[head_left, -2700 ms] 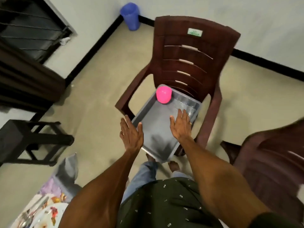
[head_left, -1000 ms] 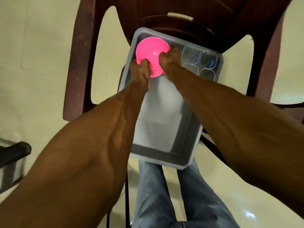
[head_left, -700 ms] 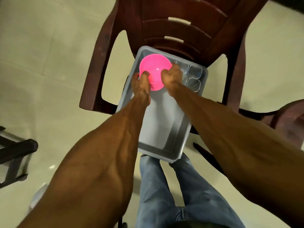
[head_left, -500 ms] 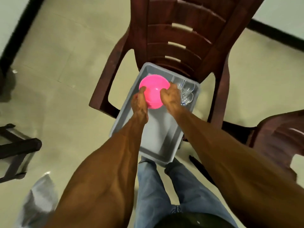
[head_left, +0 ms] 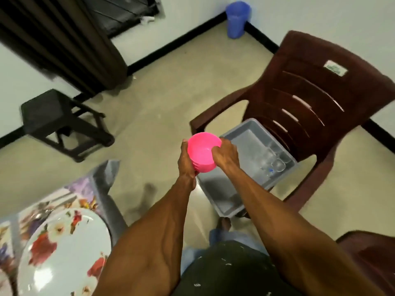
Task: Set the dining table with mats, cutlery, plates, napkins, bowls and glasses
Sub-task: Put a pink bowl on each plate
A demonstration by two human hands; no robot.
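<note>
Both hands (head_left: 205,159) grip pink bowls (head_left: 202,152) (arms outstretched).

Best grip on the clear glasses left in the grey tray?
Probably from above, one at a time, fingers around the upper wall. The clear drinking glasses seem to stand upright, bunched at the far end of the grey plastic tray, whose walls and the brown plastic chair back block side approaches.

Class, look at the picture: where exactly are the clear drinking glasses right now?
In the head view, the glasses sit at the right end of the grey tub on the brown chair, right of the pink bowls.
</note>
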